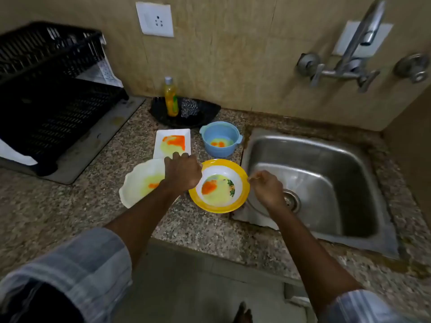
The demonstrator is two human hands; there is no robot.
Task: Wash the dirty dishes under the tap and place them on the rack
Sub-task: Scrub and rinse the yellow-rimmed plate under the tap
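A yellow-rimmed bowl point(218, 185) smeared with orange and yellow residue sits on the counter beside the sink point(312, 183). My left hand point(183, 172) grips its left rim, and my right hand point(265, 188) pinches its right rim. A white wavy plate point(140, 183), a white rectangular plate point(172, 143) and a blue handled bowl point(220, 139) lie nearby, all soiled. The black dish rack point(51, 89) stands at the far left. The tap point(359, 50) is mounted on the wall above the sink, with no water visibly running.
A black tray point(205, 113) at the back holds a yellow soap bottle point(171, 97) and a steel scrubber point(189, 108). A wall socket point(155, 19) sits above it. The granite counter point(70, 206) spreads left and front.
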